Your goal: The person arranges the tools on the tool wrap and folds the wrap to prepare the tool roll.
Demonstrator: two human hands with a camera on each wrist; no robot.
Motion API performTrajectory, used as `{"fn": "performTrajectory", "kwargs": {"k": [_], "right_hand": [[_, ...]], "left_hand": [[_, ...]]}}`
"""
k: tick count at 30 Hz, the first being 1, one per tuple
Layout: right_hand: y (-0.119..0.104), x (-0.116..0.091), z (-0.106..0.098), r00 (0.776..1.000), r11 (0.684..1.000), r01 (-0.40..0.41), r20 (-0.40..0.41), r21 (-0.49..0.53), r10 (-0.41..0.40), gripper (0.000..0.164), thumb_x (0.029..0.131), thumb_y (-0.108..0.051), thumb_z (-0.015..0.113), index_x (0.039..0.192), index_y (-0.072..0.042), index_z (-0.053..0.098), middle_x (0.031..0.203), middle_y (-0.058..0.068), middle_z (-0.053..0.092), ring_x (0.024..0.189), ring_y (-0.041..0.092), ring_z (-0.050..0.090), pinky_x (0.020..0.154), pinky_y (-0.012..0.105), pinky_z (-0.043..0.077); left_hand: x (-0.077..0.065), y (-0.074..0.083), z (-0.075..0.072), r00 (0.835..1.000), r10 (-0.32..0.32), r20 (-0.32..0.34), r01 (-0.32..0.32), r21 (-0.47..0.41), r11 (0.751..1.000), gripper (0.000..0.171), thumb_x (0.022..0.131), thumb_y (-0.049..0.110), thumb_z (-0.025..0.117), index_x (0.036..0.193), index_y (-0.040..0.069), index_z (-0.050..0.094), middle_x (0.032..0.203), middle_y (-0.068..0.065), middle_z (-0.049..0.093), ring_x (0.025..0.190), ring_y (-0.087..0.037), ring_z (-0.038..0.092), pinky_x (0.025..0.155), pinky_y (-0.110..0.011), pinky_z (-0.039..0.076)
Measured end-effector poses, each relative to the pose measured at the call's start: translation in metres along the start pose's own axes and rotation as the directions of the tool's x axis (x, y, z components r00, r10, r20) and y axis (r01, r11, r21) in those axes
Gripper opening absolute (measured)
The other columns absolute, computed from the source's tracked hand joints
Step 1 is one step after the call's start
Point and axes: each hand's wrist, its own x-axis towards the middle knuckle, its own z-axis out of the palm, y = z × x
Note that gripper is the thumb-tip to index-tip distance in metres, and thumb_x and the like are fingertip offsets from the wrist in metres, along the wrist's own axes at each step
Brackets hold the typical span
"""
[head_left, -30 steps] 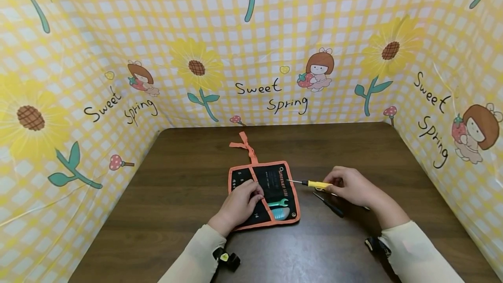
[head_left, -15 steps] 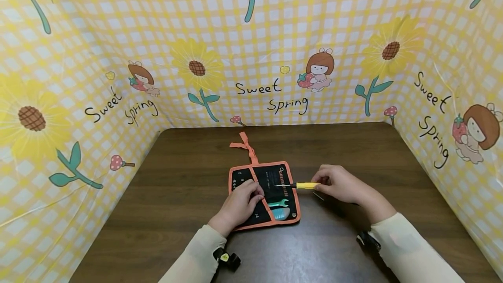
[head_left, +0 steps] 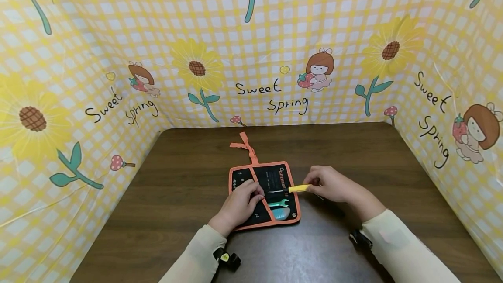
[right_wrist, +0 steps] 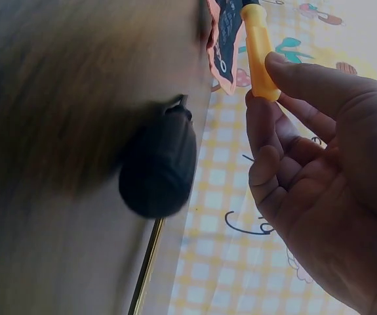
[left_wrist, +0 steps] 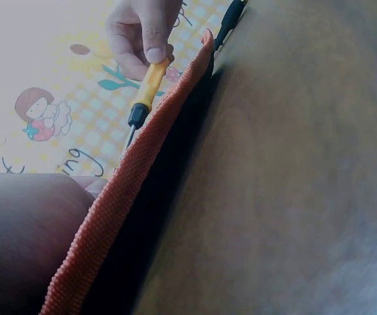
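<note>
My right hand (head_left: 330, 183) pinches the end of the yellow handle of a screwdriver (head_left: 299, 188) between thumb and fingers. Its thin shaft points left over the black tool pouch (head_left: 273, 176) with orange edging, toward the slanted pocket edge. The tip is near the left fingers, and whether it is inside a pocket I cannot tell. My left hand (head_left: 237, 204) lies over the pouch's left part, its curled fingers and thumb pinching the pocket edge. A green wrench (head_left: 279, 203) and a light blue handled tool (head_left: 280, 214) sit in the pouch's pockets.
A black-handled screwdriver (right_wrist: 158, 164) lies on the wooden table (head_left: 188, 187) beneath the right hand, with a thin brassy rod (right_wrist: 147, 266) close by. An orange tie strap (head_left: 249, 148) runs from the pouch's far edge. Yellow checked cloth (head_left: 251, 47) encloses the table's back and sides.
My right hand has moved left with the yellow screwdriver, bringing its shaft across the pouch toward the pocket edge. The left hand and the pouch have stayed where they were.
</note>
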Motion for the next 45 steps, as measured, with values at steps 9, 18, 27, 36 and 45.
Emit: {"fn": "performTrajectory", "kwargs": {"k": [9,18,27,36,45], "right_hand": [[-0.006,0.01,0.003,0.998,0.998,0.052,0.023,-0.029,-0.052,0.01,0.095,-0.012,0.08,0.098,-0.021,0.082,0.087,-0.01,0.059,0.076,0.01,0.055,0.067,0.028,0.052],[-0.011,0.018,0.007,0.995,0.994,0.097,0.034,-0.054,-0.095,0.008,0.094,-0.011,0.08,0.098,-0.017,0.083,0.085,-0.01,0.058,0.075,0.009,0.054,0.066,0.028,0.05],[-0.015,0.027,0.01,0.992,0.991,0.111,0.067,-0.07,-0.106,0.01,0.094,-0.012,0.08,0.103,-0.015,0.083,0.086,-0.01,0.058,0.076,0.008,0.054,0.066,0.027,0.05],[-0.014,0.03,0.008,0.993,0.992,0.09,0.085,-0.091,-0.083,0.012,0.093,-0.01,0.081,0.102,-0.018,0.084,0.087,-0.011,0.059,0.077,0.008,0.054,0.067,0.027,0.051],[-0.01,0.028,0.003,0.995,0.996,0.045,0.091,-0.077,-0.037,0.013,0.094,-0.01,0.08,0.1,-0.02,0.084,0.088,-0.01,0.06,0.078,0.009,0.056,0.068,0.028,0.052]], "left_hand": [[0.001,0.001,-0.001,1.0,-0.005,0.001,0.005,0.004,1.0,0.012,0.102,0.019,0.071,0.097,0.029,0.066,0.099,0.014,0.057,0.084,-0.005,0.057,0.075,-0.03,0.053],[0.001,0.001,-0.001,0.999,0.023,-0.025,-0.021,0.089,0.996,0.013,0.101,0.024,0.074,0.096,0.033,0.066,0.096,0.017,0.058,0.083,-0.001,0.058,0.072,-0.028,0.052],[0.0,0.0,0.0,0.999,0.031,-0.044,-0.026,0.119,0.993,0.013,0.1,0.025,0.075,0.096,0.034,0.067,0.097,0.018,0.059,0.082,0.0,0.059,0.071,-0.027,0.052],[0.0,0.001,0.0,0.999,0.018,-0.048,-0.011,0.131,0.991,0.014,0.099,0.025,0.076,0.094,0.035,0.068,0.097,0.019,0.058,0.083,0.0,0.059,0.071,-0.028,0.052],[0.0,0.0,0.0,0.999,0.015,-0.042,-0.009,0.124,0.992,0.013,0.1,0.026,0.075,0.095,0.036,0.068,0.097,0.02,0.057,0.084,0.001,0.059,0.072,-0.027,0.052]]}}
